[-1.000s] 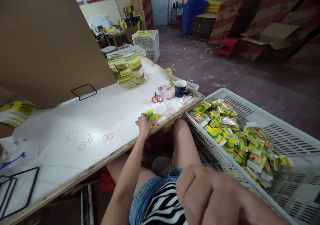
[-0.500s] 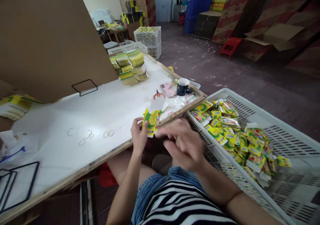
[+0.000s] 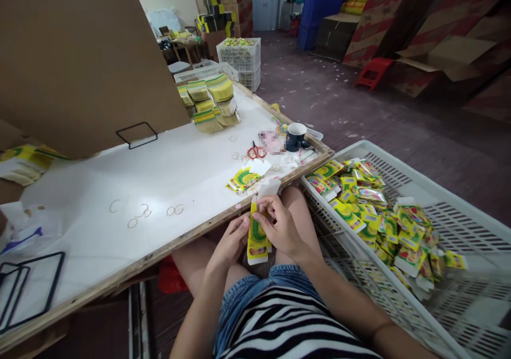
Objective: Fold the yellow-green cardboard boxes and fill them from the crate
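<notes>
A yellow-green printed carton (image 3: 257, 236) is held over my lap, just off the table's front edge, its white flap pointing up. My left hand (image 3: 232, 238) pinches its left edge. My right hand (image 3: 281, 226) grips the upper right side, thumb on the printed face. Just beyond, a few flat yellow cartons (image 3: 245, 178) lie on the white table (image 3: 91, 199). Red-handled scissors (image 3: 256, 151) rest behind them, with several rubber bands (image 3: 174, 210) scattered about.
At my right stands a white plastic crate (image 3: 451, 215) with many small filled cartons (image 3: 371, 220). A dark mug (image 3: 295, 137) sits near the table's corner. Stacked flat cartons (image 3: 215, 101) stand at the far end. Black wire frames (image 3: 137, 135) and a tall cardboard sheet (image 3: 88, 56) are leftward.
The carton in my left hand has come down from over the table to my lap, opened from flat into a narrower shape. My right hand has moved in and taken hold of it.
</notes>
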The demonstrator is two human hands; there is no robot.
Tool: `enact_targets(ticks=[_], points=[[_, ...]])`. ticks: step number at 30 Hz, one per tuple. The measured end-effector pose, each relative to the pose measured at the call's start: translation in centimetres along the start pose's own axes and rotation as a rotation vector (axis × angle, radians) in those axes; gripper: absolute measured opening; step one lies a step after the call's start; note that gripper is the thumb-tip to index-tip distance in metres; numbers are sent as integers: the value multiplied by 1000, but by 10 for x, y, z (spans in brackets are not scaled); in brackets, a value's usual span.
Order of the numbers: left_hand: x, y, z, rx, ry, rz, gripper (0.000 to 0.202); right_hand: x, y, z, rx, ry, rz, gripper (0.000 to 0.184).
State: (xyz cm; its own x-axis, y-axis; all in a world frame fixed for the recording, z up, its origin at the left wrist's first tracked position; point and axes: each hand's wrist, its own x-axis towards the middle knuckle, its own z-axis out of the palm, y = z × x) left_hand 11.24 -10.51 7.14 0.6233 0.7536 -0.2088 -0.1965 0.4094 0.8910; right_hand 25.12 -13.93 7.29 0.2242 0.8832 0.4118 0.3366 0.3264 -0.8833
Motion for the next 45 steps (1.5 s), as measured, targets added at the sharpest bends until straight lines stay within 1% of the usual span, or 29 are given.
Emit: enact_targets(ticks=[3, 5, 7, 9, 10, 12, 13, 14, 16, 17, 18, 19, 21, 22, 24, 26, 27, 29, 31, 33, 35, 37, 39, 41, 42, 43, 45], points=[[0, -7, 4, -103, -71, -70, 47, -5, 4, 1, 27, 22, -4, 13], [1, -9, 8, -121, -89, -66, 46, -7, 6, 0, 30, 31, -7, 11], [2, -12, 12, -126, -67, -31, 45, -8, 8, -1, 24, 34, -12, 11], [4, -13, 13, -124, -20, 18, 42, -9, 8, -2, 8, 59, -25, 16], [5, -15, 13, -119, 14, 40, 41, -9, 9, -3, -6, 87, -27, 23], [8, -17, 10, -97, 108, 90, 40, -10, 11, -4, -37, 148, -6, 40], [9, -18, 9, -78, 161, 116, 40, -11, 13, -5, -43, 151, 16, 43], [10, -19, 8, -52, 208, 141, 39, -12, 16, -5, -40, 126, 41, 38], [12, -20, 6, 14, 266, 186, 39, -13, 22, -6, -30, 42, 85, 18], [12, -21, 6, 55, 278, 206, 39, -14, 26, -6, -26, 15, 106, 16], [12, -21, 6, 99, 290, 228, 39, -15, 28, -6, -24, 9, 132, 19], [12, -21, 7, 143, 301, 253, 40, -15, 31, -7, -21, 23, 163, 20], [10, -20, 8, 219, 316, 295, 48, -15, 33, -8, 18, 73, 215, 17], [9, -19, 9, 246, 308, 306, 53, -14, 33, -9, 55, 89, 225, 19], [7, -15, 8, 280, 256, 304, 59, -12, 31, -13, 129, 92, 216, 31], [5, -9, 6, 298, 179, 285, 59, -10, 29, -17, 183, 52, 190, 41], [4, -5, 5, 302, 144, 275, 58, -9, 28, -19, 207, 22, 183, 43], [4, 2, 2, 300, 80, 252, 54, -7, 28, -23, 257, -44, 180, 41], [3, 7, 0, 290, 29, 229, 48, -5, 28, -28, 299, -111, 181, 35], [3, 9, -1, 276, -11, 216, 41, -2, 29, -32, 302, -173, 177, 26], [3, 7, 0, 261, -34, 211, 35, 1, 28, -35, 263, -199, 164, 20], [4, 4, 1, 244, -33, 213, 36, 3, 28, -37, 195, -186, 132, 21], [4, 2, 3, 223, -31, 214, 51, 4, 27, -37, 144, -138, 107, 22], [5, 2, 4, 223, -59, 202, 65, 3, 27, -36, 135, -63, 103, 21], [5, 2, 4, 241, -80, 191, 66, 2, 27, -35, 148, -30, 105, 24], [5, 2, 4, 275, -92, 182, 61, 2, 28, -35, 165, -9, 100, 29], [5, 2, 2, 365, -65, 182, 48, 1, 31, -37, 176, -4, 58, 33]])
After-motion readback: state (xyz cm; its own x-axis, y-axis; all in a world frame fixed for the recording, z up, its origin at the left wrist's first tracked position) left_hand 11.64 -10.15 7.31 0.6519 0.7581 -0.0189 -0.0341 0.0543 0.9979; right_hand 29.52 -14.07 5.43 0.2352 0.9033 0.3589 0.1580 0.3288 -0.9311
